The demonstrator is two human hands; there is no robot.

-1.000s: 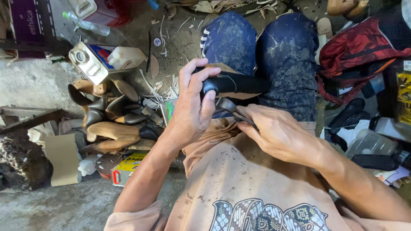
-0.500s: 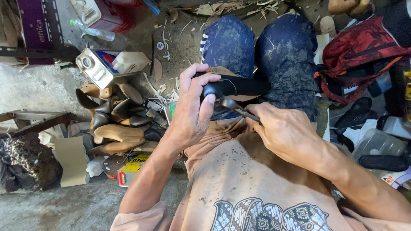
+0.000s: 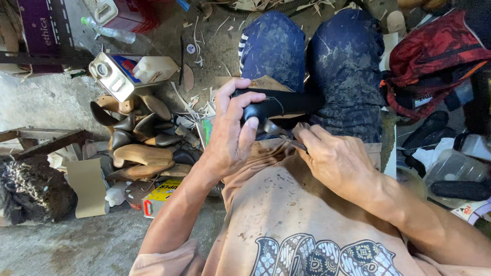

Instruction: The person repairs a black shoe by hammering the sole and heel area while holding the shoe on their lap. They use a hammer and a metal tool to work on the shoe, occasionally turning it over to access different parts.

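The left hand [image 3: 232, 135] wraps its fingers around a black shoe piece [image 3: 279, 104] resting across the knees in dark trousers [image 3: 312, 56]. Just below that piece, the right hand [image 3: 335, 161] pinches a thin metal tool [image 3: 286, 139] against its underside. The work looks midway; left of the shoe piece, a pile of wooden lasts and soles [image 3: 138, 145] lies unworked.

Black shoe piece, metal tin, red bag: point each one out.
black shoe piece [image 3: 286, 102], head view, on its dark upper side right of the left hand [image 3: 232, 133].
metal tin [image 3: 110, 76], head view, on its silver top face.
red bag [image 3: 434, 56], head view, on its red fabric.
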